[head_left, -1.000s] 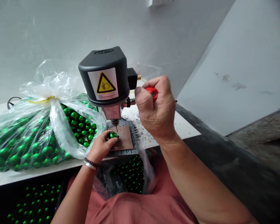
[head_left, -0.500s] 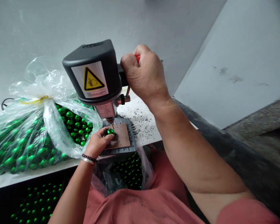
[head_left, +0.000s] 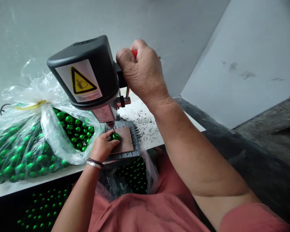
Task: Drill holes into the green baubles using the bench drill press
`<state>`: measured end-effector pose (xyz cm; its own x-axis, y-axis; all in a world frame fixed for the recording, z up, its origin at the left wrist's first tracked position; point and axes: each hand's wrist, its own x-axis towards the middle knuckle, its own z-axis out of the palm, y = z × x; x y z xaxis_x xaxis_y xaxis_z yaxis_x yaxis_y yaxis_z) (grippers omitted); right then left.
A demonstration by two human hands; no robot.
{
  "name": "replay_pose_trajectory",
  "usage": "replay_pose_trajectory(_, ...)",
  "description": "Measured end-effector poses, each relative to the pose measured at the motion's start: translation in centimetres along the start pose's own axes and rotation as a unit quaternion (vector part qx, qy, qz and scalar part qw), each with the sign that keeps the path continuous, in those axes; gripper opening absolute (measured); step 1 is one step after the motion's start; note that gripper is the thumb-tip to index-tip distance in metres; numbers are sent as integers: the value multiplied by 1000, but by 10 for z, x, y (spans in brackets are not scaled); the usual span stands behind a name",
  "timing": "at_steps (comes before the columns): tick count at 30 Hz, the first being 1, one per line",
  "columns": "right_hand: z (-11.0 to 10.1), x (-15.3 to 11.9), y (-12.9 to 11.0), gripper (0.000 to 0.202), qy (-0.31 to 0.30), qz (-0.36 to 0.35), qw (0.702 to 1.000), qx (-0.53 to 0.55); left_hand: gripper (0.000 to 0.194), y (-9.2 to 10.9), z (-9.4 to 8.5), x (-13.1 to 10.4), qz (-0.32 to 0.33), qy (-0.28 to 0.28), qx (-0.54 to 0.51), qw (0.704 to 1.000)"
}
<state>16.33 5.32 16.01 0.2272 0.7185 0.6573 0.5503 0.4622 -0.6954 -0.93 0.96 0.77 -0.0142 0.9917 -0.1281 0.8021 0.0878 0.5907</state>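
Observation:
Between thumb and fingers, my left hand (head_left: 103,145) pinches a shiny green ball (head_left: 115,136) on a brown square board (head_left: 125,141). The board lies on the grey slotted base (head_left: 136,146) of a small drill press (head_left: 87,71), whose thin bit (head_left: 114,130) comes down at the top of the ball. Whether the bit has entered the ball I cannot tell. Higher up, my right hand (head_left: 145,72) is wrapped round the red-ended feed lever (head_left: 134,54) at the right of the black motor housing, which bears a yellow warning sign.
A clear plastic bag (head_left: 60,135) full of green balls, tied with yellow, lies left of the press. Dark shavings litter the white table (head_left: 151,129). Below its edge, more green balls (head_left: 132,177) sit in a bag at my lap, and others (head_left: 43,206) lie lower left.
The press head appears further left and slightly higher in view, along with my right hand on the lever. My left hand still pinches the green ball, now turned brighter side up.

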Motion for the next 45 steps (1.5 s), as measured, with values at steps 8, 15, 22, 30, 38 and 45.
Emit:
replay_pose_trajectory(8,-3,-5,-3,28,-9,-7,1000,7,48,0,7,7,65,-3,11,998)
replay_pose_trajectory(15,-13,-52,-4,20,49,-104,993,10,51,2,6,6,53,-2,42,998)
replay_pose_trajectory(22,-9,-103,15,9,123,-159,976,-80,48,2,8,4,51,7,60,997)
replay_pose_trajectory(30,0,-118,26,8,155,-178,968,-88,43,3,5,1,66,2,41,997)
replay_pose_trajectory(38,12,-134,39,13,166,-158,973,-34,45,2,6,0,62,4,28,998)
replay_pose_trajectory(45,7,-112,19,6,176,-125,976,-19,44,0,9,1,73,9,20,997)
